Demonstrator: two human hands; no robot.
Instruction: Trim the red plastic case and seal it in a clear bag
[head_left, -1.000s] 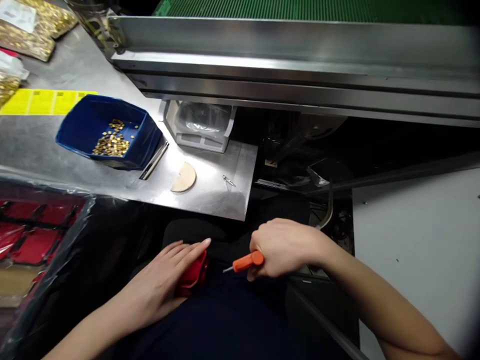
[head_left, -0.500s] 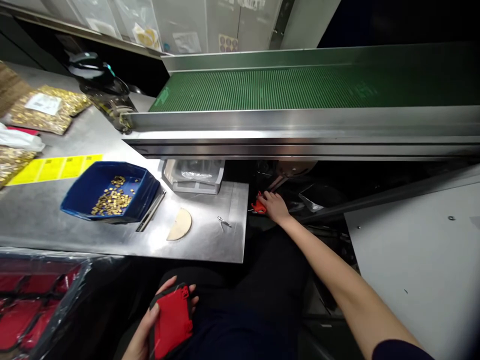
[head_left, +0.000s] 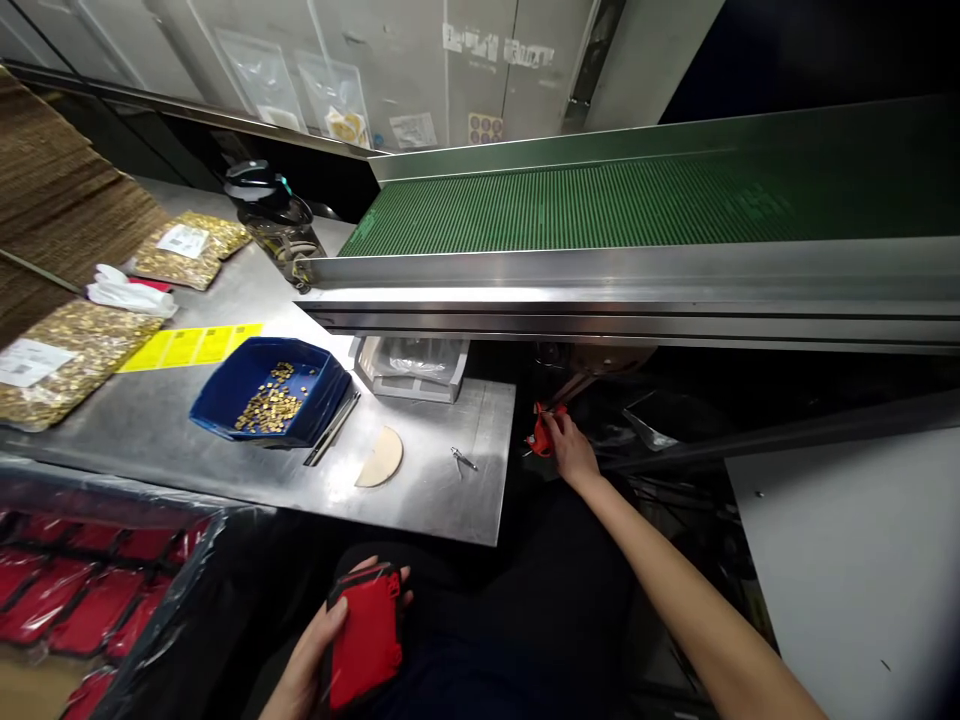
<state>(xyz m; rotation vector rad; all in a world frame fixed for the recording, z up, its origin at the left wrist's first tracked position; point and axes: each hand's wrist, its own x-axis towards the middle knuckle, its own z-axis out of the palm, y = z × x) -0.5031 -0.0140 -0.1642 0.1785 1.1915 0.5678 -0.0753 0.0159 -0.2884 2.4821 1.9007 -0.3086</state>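
My left hand (head_left: 315, 640) is closed around a flat red-and-black case (head_left: 366, 640) held low above my lap, thumb along its side. Just beyond the right edge of the metal table, my right hand (head_left: 574, 455) grips a small orange-red piece (head_left: 538, 438) whose exact kind is hard to make out. On the table lie a small metal tool (head_left: 464, 459) and a pale half-round disc (head_left: 379, 458). A blue bin (head_left: 217, 408) with many small brass pieces stands farther left, with slim metal tweezers-like strips (head_left: 332, 430) against its side.
A green conveyor belt (head_left: 540, 210) with a metal frame crosses behind the table. A grey tray (head_left: 442, 385) sits beneath its edge. Bags of brass pieces (head_left: 97, 335) and a yellow label strip (head_left: 191, 346) lie left. A plastic-wrapped box of red cases (head_left: 97, 605) stands lower left.
The view has shifted, so the table and both hands appear farther right and slightly lower. Both hands keep their holds.
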